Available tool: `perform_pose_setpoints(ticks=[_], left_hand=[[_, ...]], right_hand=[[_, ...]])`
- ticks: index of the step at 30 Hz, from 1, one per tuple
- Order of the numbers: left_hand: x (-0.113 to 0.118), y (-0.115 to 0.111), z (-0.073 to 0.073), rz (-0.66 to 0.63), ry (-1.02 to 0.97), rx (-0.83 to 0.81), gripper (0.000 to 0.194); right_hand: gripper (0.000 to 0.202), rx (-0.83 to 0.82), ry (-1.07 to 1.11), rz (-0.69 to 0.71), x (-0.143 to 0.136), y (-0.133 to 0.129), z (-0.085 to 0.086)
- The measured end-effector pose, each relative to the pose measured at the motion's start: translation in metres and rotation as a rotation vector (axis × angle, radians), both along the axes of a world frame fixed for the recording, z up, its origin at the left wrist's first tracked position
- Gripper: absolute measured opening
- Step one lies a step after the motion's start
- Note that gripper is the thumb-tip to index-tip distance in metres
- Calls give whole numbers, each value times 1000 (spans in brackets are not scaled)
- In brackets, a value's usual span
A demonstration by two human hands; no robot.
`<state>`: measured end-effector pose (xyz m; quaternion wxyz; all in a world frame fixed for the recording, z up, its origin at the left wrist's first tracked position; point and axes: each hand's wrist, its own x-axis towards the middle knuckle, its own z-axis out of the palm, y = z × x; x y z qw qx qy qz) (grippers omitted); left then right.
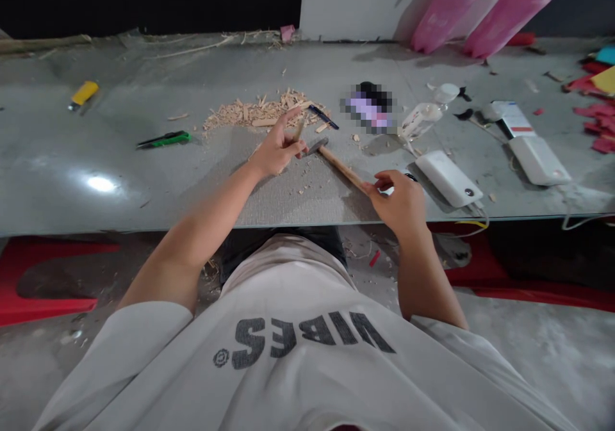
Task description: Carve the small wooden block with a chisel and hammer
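My left hand (277, 149) pinches a small pale piece of wood (300, 128) between thumb and fingers, with the index finger stretched upward. A hammer (343, 170) lies slantwise over the table, its dark metal head (317, 146) close to my left fingertips. I cannot tell whether the head touches them. My right hand (396, 197) is closed on the near end of the wooden handle. Just beyond my left hand is a heap of wood shavings (240, 112). A dark slim pen-like tool (323, 116) rests at the heap's right end.
A green-and-black utility knife (166, 139) and a yellow-handled tool (84, 95) lie left. Rightward are a blurred purple item (369, 107), a clear bottle (425, 116), a white power bank (449, 178) with a cable and another white device (538, 161). The grey tabletop's (211, 210) edge faces me.
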<state>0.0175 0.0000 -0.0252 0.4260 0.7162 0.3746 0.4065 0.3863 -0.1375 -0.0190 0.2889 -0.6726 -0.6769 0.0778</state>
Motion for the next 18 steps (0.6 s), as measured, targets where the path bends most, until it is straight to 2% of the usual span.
perform_pose_setpoints(ticks=[4,6,9,14,16,18], left_hand=[[3,2,-3,5,4,4,92],[3,3,-5,0,-7,16,90],[2,5,-7,-3,-36,16,94],[-1,5,-7,3,-108,-82,101],[0,5,-7,2,-148,-114,104],[2,6,-9,10,-185,-126,105]], right_hand=[[37,141,-35,-195,34,-6,-2],[47,129,-106,-262,50,-7,-3],[54,45,-114,-273,64,-5,-7],[36,-26,-19,-291,64,6,-6],[32,29,108,-270,57,6,3],[39,183,322,-216,46,-1,19]])
